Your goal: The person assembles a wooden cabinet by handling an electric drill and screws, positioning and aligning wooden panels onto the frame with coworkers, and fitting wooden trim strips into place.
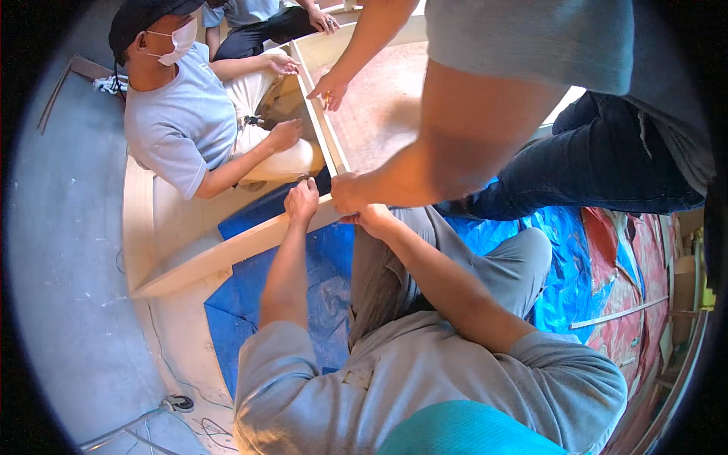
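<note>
A pale wooden board (pixel 235 250) stands on edge, slanting from the lower left up to the middle. My left hand (pixel 302 200) is closed over its top edge near the far end. Close to the same end, my right hand (pixel 376 220) has bent fingers pressed against the board. A co-worker's hand (pixel 349 192) grips the joint between my two hands, where the board meets a long wooden beam (pixel 318 114). That co-worker's other hand (pixel 331 91) rests on the beam. What lies beneath these fingers is hidden.
A seated person (pixel 178 114) in a grey shirt sits left of the beam; another person (pixel 246 15) sits behind. The standing co-worker's leg (pixel 599 167) is at right. Blue tarp (pixel 326 265) and red sheeting (pixel 644 265) cover the floor. A caster wheel (pixel 180 403) is lower left.
</note>
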The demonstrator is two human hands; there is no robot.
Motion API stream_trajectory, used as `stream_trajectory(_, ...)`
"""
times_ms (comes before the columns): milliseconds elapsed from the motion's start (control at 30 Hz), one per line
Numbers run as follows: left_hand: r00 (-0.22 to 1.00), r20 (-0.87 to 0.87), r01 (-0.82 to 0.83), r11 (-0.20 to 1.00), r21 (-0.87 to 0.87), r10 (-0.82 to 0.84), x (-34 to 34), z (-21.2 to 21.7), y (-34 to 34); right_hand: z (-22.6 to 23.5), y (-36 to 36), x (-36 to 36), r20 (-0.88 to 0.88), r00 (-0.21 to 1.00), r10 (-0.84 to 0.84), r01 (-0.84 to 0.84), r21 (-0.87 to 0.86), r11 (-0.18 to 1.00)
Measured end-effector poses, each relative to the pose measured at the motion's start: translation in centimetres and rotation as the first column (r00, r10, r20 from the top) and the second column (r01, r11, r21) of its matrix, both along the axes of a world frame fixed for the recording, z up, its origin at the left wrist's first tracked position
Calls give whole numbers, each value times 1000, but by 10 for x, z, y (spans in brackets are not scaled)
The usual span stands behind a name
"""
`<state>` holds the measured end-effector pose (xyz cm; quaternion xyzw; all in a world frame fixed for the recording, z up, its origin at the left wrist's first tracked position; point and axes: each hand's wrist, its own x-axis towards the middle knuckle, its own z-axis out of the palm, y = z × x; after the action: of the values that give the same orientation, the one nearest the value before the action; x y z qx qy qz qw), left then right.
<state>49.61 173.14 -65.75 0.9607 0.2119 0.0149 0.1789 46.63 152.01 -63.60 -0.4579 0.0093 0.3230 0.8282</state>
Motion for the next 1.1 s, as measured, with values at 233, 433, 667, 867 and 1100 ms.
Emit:
stream_trajectory(233, 999, 31, 38, 999, -18, -37, 6, 1, -3, 37, -29, 0, 197, 980, 17, -5, -60, 998)
stream_trajectory(433, 998, -65, 2, 1000, 11, -2, 7, 7, -5, 57, -49, -9, -49, 996, -71, 67, -77, 995)
stream_trajectory(667, 1000, -9, -4, 1000, -20, 4, 7, 11, -6, 46, -65, -6, -118, 985, -124, 114, -87, 990)
stream_trajectory(867, 1000, 6, -19, 1000, -18, 19, 8, 11, -8, 31, -68, -3, -146, 981, -130, 122, -56, 991)
stream_trajectory(1100, 999, -11, -42, 999, -29, 42, 8, 12, -10, 26, -74, -2, -163, 974, -160, 157, -32, 987)
